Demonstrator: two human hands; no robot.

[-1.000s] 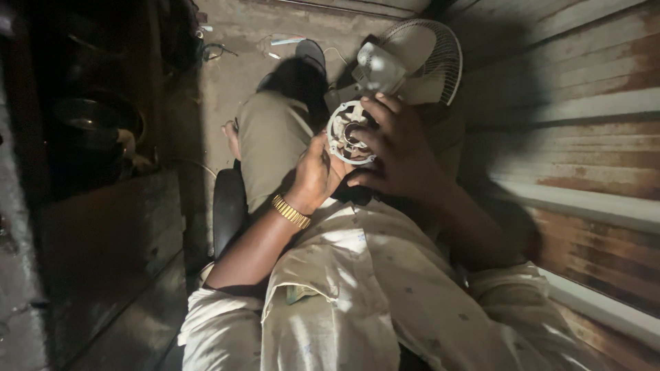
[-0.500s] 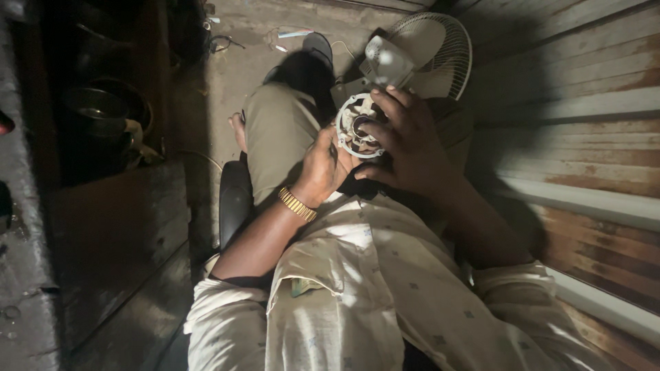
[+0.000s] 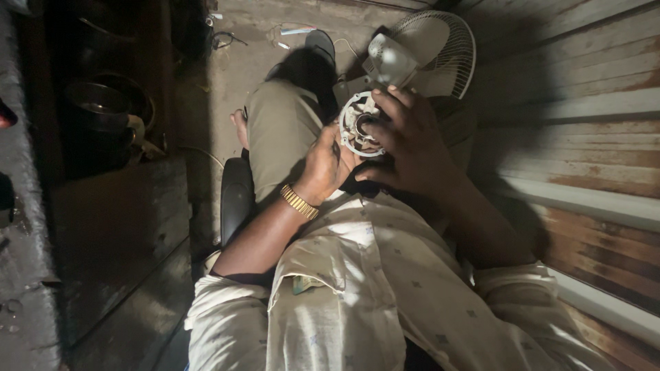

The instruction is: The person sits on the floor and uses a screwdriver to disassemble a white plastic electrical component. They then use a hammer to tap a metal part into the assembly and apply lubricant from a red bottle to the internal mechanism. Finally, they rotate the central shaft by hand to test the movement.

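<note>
Shirt [image 3: 357, 288], pale w/ small print, fills the near view; I'm looking down over it at both hands working at lap level. Left hand [image 3: 323, 165], gold bracelet [image 3: 299, 202] at the wrist, is curled shut under the round white motor housing [image 3: 359, 125], propping it from below so the open face tilts up toward me. Right hand [image 3: 405, 141] closes over it from the other side, fingers draped across the rim, thumb underneath, steadying it for a look inside. Housing sits just above the bent knee, approx mid-frame. Beyond it, fan guard [image 3: 440, 48] lies on the concrete floor [image 3: 234, 75]. Dark pots [image 3: 103, 110] far left; corrugated wall [image 3: 584, 137] at right.
</note>
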